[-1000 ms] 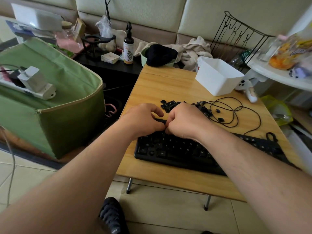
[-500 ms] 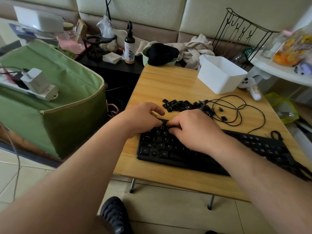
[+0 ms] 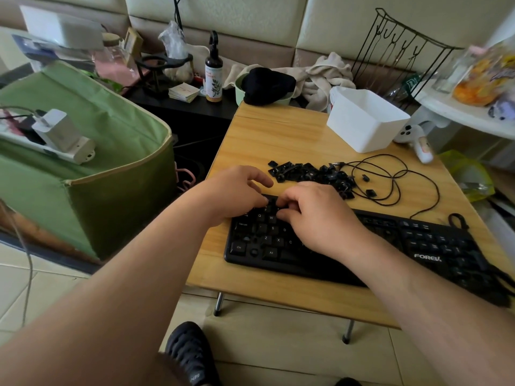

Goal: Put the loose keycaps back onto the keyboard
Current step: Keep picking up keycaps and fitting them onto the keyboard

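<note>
A black keyboard (image 3: 434,246) lies along the near edge of the small wooden table (image 3: 278,140). Just behind it is a pile of loose black keycaps (image 3: 309,174), with single keycaps (image 3: 370,193) lying inside the cable loops. My left hand (image 3: 234,190) and my right hand (image 3: 315,215) meet over the keyboard's upper left corner. Their curled fingertips pinch and press a small black keycap (image 3: 271,202) at the top rows; it is mostly hidden. My left index finger is lifted. Some lower left key positions look bare.
A thin black cable (image 3: 390,179) coils right of the pile. A white plastic bin (image 3: 365,118) stands at the table's back right, with a white controller (image 3: 415,137) beside it. A green fabric box (image 3: 83,151) stands left of the table. My shoe (image 3: 189,355) is below the table.
Both hands have slid slightly back from the pile and down onto the keyboard's top left rows. More of the keycap pile shows behind them. The camera has tilted a little.
</note>
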{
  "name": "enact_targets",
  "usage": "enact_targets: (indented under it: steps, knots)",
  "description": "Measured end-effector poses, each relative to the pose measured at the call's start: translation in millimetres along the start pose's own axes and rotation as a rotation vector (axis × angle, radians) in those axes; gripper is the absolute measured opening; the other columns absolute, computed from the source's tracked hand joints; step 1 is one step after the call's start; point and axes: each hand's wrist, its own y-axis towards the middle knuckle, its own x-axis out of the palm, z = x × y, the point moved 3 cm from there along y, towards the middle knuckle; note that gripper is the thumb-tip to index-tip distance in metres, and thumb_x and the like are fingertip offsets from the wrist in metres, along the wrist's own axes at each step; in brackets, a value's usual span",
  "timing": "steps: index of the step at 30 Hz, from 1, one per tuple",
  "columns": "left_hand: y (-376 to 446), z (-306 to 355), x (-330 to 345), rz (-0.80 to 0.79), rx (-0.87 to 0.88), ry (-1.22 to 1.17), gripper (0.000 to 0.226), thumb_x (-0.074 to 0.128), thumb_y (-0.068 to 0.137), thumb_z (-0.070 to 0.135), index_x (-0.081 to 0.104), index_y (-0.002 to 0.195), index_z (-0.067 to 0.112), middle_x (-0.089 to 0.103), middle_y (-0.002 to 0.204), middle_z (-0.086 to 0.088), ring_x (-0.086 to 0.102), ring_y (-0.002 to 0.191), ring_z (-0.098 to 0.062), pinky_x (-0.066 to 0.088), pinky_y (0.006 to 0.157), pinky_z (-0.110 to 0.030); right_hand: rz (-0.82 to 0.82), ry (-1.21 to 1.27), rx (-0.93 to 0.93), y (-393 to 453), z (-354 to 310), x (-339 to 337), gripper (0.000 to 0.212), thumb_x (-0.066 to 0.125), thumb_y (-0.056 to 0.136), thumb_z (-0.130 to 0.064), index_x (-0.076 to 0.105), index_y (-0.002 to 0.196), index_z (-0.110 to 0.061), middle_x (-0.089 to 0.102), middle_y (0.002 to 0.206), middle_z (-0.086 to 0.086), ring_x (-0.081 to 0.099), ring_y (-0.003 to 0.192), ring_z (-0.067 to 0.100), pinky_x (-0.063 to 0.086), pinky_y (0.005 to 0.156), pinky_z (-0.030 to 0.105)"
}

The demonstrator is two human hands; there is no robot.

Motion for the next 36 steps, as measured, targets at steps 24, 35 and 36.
enact_targets:
  steps: [24, 35, 36]
  knots:
    - [-2.5, 0.0, 0.3, 0.018, 0.013, 0.022, 0.027, 0.072, 0.096, 0.017, 0.069, 0.117, 0.034, 0.067, 0.113, 0.001, 0.065, 0.101, -0.017, 0.053, 0.083, -0.029, -0.092, -0.118, -0.048, -0.7, -7.5, -3.4, 0.018, 0.067, 0.099, -0.032, 0.07, 0.117, -0.031, 0.054, 0.098, -0.009, 0.055, 0.098, 0.018, 0.049, 0.078, 0.037]
    - [-1.2, -0.6, 1.0, 0.006, 0.021, 0.028, 0.027, 0.072, 0.095, 0.016, 0.068, 0.114, 0.035, 0.067, 0.113, 0.001, 0.066, 0.101, -0.018, 0.053, 0.084, -0.031, -0.137, 0.016, 0.049, 10.0, -5.8, -7.2, 0.011, 0.076, 0.092, -0.031, 0.073, 0.103, -0.032, 0.062, 0.084, -0.015, 0.055, 0.075, 0.0, 0.038, 0.061, 0.024]
    - [-1.2, -0.4, 1.1, 0.007, 0.024, 0.028, 0.027, 0.072, 0.095, 0.016, 0.068, 0.114, 0.035, 0.067, 0.112, 0.001, 0.065, 0.101, -0.017, 0.053, 0.083, -0.03, -0.128, -0.003, 0.04, 8.7, -5.6, -7.4, 0.011, 0.076, 0.092, -0.031, 0.074, 0.103, -0.032, 0.063, 0.085, -0.014, 0.056, 0.077, 0.002, 0.039, 0.062, 0.025]
